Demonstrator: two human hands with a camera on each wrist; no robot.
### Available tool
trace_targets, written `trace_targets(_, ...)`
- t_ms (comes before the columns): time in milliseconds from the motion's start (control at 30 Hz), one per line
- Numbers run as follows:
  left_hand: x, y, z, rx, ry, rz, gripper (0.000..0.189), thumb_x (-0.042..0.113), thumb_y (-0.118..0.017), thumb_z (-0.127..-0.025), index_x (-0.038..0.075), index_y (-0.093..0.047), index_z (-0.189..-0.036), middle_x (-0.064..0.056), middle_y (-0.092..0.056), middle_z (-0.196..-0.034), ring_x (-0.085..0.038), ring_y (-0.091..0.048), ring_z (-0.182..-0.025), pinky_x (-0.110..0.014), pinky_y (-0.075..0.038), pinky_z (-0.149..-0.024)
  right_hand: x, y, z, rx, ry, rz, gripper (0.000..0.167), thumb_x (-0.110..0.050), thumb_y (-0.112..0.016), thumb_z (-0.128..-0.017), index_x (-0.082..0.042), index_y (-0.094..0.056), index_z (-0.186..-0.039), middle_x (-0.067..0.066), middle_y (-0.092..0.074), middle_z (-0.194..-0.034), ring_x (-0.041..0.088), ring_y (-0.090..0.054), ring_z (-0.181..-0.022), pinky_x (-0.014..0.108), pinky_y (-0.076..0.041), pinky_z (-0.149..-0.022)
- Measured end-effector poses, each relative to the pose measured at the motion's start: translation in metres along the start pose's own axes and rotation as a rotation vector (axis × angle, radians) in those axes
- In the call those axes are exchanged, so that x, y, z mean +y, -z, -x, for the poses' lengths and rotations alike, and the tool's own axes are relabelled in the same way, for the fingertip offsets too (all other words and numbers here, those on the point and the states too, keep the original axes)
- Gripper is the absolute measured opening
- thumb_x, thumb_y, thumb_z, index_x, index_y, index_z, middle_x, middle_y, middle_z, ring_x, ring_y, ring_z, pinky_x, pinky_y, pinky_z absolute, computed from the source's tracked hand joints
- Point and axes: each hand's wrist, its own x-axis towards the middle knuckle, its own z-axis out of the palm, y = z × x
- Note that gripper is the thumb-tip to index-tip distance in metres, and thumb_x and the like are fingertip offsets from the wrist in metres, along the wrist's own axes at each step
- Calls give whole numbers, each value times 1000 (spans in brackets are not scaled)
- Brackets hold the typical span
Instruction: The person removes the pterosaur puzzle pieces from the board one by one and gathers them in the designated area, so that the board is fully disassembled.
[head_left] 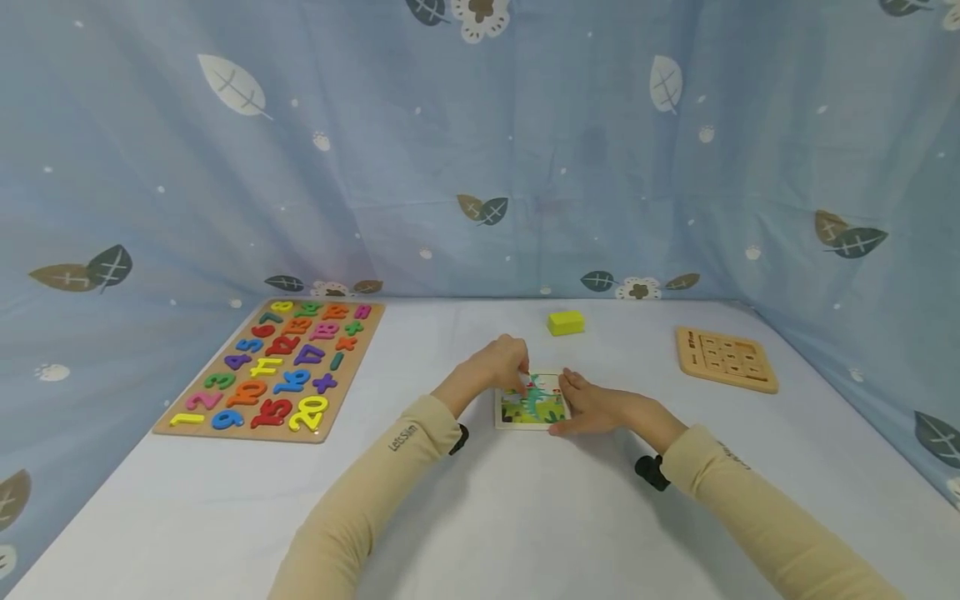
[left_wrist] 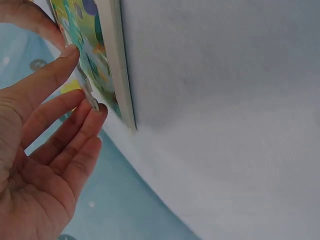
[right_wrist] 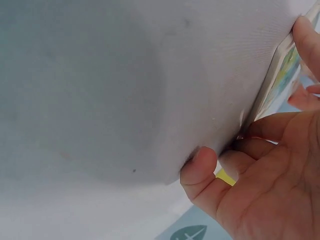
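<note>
A small jigsaw puzzle (head_left: 534, 408) with a dinosaur picture and a pale wooden frame lies flat between both hands. Over its upper left part, my left hand (head_left: 498, 363) pinches a puzzle piece (left_wrist: 90, 94) between thumb and fingers. The piece stands tilted at the picture in the left wrist view, mostly hidden by the fingertips. At the puzzle's right side, my right hand (head_left: 597, 407) holds the frame, thumb at the near corner and fingers along the far part of that edge. Its outer fingers (right_wrist: 199, 167) curl against the white tabletop.
To the left lies a wooden board (head_left: 332, 417) with colourful numbers and signs. A yellow-green block (head_left: 566, 323) sits behind the puzzle. A wooden number tile board (head_left: 727, 380) lies at the right. A blue patterned curtain (head_left: 540, 150) closes off the back of the white table (head_left: 480, 517).
</note>
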Motion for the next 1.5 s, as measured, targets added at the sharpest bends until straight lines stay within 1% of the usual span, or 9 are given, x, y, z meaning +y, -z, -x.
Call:
trace_targets(133, -6, 3, 6, 17, -6, 3, 32, 19, -84, -75, 3, -72, -100, -8, -70, -103, -21, -65, -96, -29, -54, -81, 2, 0, 0, 2, -1, -2, 102, -54, -58, -90, 14, -7, -148, 31, 2, -157, 44, -1, -146, 56, -15, -117)
trace_targets(333, -17, 8, 16, 35, 12, 10, 30, 17, -83, -75, 3, -72, -98, -9, -69, -102, -23, -63, -96, -31, -54, -81, 3, -2, 1, 2, 1, -17, 102, -53, -57, -91, 13, -7, -148, 30, 3, -157, 43, 0, -147, 56, -15, -116)
trace_targets(533, -27, 12, 25, 65, 27, -8, 32, 15, -85, -72, 2, -73, -98, -9, -69, -102, -25, -61, -98, -33, -53, -83, 4, -2, 1, 14, 13, -13, 102, -53, -58, -91, 14, -7, -148, 31, 3, -157, 44, -1, -146, 57, -15, -116)
trace_targets(867, -39, 14, 35, 58, 46, 0, 28, 11, -85, -71, 2, -75, -94, -9, -70, -99, -24, -61, -95, -32, -51, -82, 2, -2, 2, 22, 19, -14, 100, -51, -59, -91, 15, -8, -147, 30, 1, -157, 43, -1, -147, 57, -14, -116)
trace_targets(1133, -47, 10, 35, 44, 33, 24, 27, 11, -85, -70, 3, -75, -93, -7, -70, -95, -19, -60, -86, -29, -51, -76, 3, -2, 1, 21, 15, -21, 99, -50, -58, -91, 14, -7, -148, 29, 3, -158, 42, 0, -147, 57, -13, -117)
trace_targets(1367, -50, 9, 34, 13, 49, 52, 27, 13, -85, -72, 4, -75, -96, -7, -70, -96, -18, -61, -86, -28, -51, -76, 2, -2, 3, 23, 21, -27, 100, -50, -59, -91, 15, -7, -148, 30, 3, -157, 44, 0, -146, 57, -13, -116)
trace_targets(1500, -50, 10, 34, -1, 53, 47, 26, 14, -84, -73, 5, -75, -96, -7, -70, -96, -17, -61, -85, -28, -51, -75, 3, -3, 3, 23, 19, -30, 99, -49, -59, -91, 14, -7, -148, 30, 2, -158, 43, 0, -147, 57, -13, -117)
